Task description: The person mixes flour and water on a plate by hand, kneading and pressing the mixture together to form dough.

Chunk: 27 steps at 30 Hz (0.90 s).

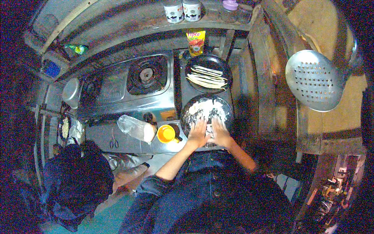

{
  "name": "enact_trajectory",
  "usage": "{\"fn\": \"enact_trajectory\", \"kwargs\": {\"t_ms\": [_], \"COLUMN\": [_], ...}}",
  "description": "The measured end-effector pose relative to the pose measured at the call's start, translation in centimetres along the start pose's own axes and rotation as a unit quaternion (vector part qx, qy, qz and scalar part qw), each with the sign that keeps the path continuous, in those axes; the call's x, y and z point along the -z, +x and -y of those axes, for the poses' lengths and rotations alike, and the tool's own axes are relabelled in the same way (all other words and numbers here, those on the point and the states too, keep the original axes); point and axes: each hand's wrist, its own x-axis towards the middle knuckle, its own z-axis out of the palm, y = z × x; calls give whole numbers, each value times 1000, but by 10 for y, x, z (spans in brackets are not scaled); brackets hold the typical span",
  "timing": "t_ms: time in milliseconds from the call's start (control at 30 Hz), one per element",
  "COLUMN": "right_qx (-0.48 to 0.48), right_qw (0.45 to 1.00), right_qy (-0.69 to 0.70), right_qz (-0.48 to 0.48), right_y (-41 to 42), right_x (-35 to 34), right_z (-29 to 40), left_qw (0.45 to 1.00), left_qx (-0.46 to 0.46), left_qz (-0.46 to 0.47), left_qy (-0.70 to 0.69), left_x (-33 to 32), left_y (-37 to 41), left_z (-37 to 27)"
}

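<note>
My left hand (199, 133) and my right hand (220, 134) lie side by side, palms down, over the near half of a round dark tray (184, 118). Their fingers point away from me, and the palms hide whatever is beneath them. Between the hands shows a bit of pale dough or flour. White flour (211, 107) covers much of the tray, with a cream-coloured lump of dough (194, 109) at its far left. Directly behind stands a second dark round plate (204, 60) holding several long, thin dough strips (207, 80).
Left of the tray are an orange mug (166, 134), a clear plastic bag of white powder (136, 128) and scissors (114, 142). Behind them is a gas stove (147, 74). A yellow pouch (196, 44) stands at the back. A perforated skimmer (315, 82) hangs right. Another person (77, 178) is at left.
</note>
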Motion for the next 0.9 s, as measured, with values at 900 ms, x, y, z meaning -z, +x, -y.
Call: {"fn": "enact_trajectory", "kwargs": {"t_ms": [900], "right_qx": [12], "right_qw": [995], "right_qy": [-36], "right_qz": [-97], "right_y": [32], "right_x": [-11], "right_z": [-24], "left_qw": [987], "left_qx": [-25], "left_qz": [-157], "left_qy": [22], "left_x": [-4], "left_y": [26], "left_z": [19]}}
